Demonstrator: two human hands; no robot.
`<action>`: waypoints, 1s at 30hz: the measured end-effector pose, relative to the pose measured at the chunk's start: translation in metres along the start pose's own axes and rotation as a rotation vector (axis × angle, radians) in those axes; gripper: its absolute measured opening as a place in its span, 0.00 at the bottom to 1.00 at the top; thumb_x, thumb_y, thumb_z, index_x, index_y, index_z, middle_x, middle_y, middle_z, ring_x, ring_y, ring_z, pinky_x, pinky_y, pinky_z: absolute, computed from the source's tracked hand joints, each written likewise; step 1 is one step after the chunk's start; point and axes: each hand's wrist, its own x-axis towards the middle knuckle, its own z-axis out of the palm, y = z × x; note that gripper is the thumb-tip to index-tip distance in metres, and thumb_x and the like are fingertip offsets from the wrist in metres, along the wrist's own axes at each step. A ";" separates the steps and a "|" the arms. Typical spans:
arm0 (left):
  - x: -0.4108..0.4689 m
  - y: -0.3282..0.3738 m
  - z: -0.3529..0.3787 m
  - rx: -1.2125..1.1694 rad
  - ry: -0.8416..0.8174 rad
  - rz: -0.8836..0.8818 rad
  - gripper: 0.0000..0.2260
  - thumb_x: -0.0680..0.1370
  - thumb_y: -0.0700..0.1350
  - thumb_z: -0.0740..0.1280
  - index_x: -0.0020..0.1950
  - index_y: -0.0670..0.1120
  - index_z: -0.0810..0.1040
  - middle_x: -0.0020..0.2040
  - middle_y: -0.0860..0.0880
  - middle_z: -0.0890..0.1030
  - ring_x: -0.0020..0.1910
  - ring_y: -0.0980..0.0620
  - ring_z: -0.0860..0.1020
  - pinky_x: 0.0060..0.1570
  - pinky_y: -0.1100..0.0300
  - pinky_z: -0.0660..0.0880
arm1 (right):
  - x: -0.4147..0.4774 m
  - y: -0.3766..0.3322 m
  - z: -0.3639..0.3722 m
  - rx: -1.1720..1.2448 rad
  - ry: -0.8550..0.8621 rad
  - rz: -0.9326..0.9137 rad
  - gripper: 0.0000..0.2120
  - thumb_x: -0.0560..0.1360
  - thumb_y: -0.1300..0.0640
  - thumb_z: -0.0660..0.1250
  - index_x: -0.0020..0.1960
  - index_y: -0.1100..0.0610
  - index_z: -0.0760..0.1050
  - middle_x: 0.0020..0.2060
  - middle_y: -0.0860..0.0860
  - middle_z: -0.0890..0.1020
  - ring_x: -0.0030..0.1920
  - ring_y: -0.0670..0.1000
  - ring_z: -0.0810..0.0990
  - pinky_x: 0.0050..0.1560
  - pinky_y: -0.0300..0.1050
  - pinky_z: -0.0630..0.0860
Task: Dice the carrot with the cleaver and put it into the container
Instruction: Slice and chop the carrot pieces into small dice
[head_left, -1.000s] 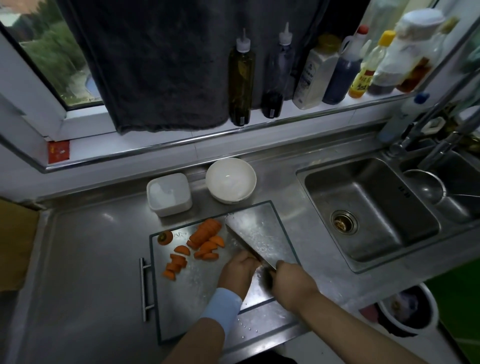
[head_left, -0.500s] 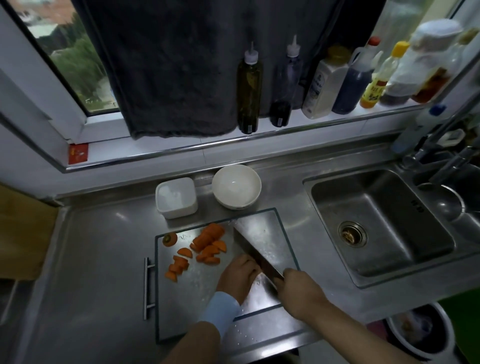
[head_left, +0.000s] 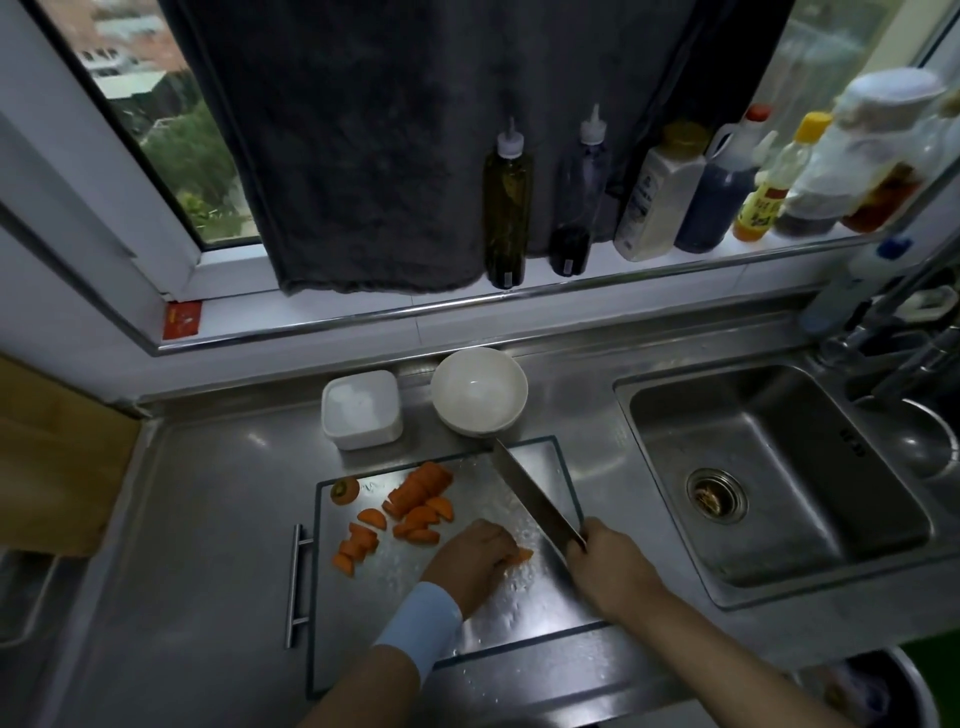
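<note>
A steel cutting board (head_left: 519, 618) lies on the counter. Several orange carrot pieces (head_left: 415, 506) are spread over its far left part, with the carrot's stem end (head_left: 345, 489) at the far left corner. My left hand (head_left: 470, 564) lies curled over a small carrot piece (head_left: 521, 556) whose tip peeks out to its right. My right hand (head_left: 608, 569) grips the cleaver's handle. The cleaver (head_left: 532, 499) stands on edge, blade pointing away, just right of the held piece. A white bowl (head_left: 479, 397) and a white square container (head_left: 362, 409) stand behind the board.
A steel sink (head_left: 769, 467) lies to the right, with a tap at far right. Several bottles (head_left: 506, 208) line the window sill above, and a dark towel (head_left: 363, 145) hangs there. A bin (head_left: 878, 686) sits low right. A bar handle (head_left: 296, 584) edges the board's left side.
The cleaver has turned from lying flat to standing on edge, and has shifted right of my left hand. A carrot piece now shows under my left fingers.
</note>
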 end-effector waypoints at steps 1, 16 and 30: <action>-0.001 0.000 0.002 -0.001 0.024 -0.029 0.13 0.80 0.51 0.61 0.49 0.45 0.82 0.49 0.47 0.81 0.51 0.49 0.76 0.54 0.59 0.73 | 0.000 0.001 0.002 0.001 -0.003 -0.016 0.08 0.81 0.50 0.57 0.46 0.52 0.69 0.40 0.50 0.79 0.38 0.50 0.78 0.35 0.42 0.69; -0.017 -0.001 0.024 0.006 0.133 -0.160 0.06 0.74 0.46 0.68 0.50 0.48 0.81 0.53 0.51 0.76 0.50 0.51 0.75 0.48 0.62 0.75 | -0.009 -0.009 0.022 -0.085 0.011 -0.182 0.07 0.83 0.51 0.57 0.46 0.49 0.67 0.35 0.47 0.76 0.34 0.50 0.75 0.34 0.42 0.69; -0.014 0.000 0.019 -0.091 0.249 -0.169 0.07 0.72 0.46 0.68 0.39 0.48 0.86 0.41 0.52 0.83 0.38 0.53 0.80 0.39 0.64 0.77 | -0.028 -0.017 0.029 -0.255 0.056 -0.203 0.05 0.83 0.52 0.53 0.50 0.51 0.64 0.38 0.49 0.77 0.35 0.52 0.75 0.37 0.47 0.73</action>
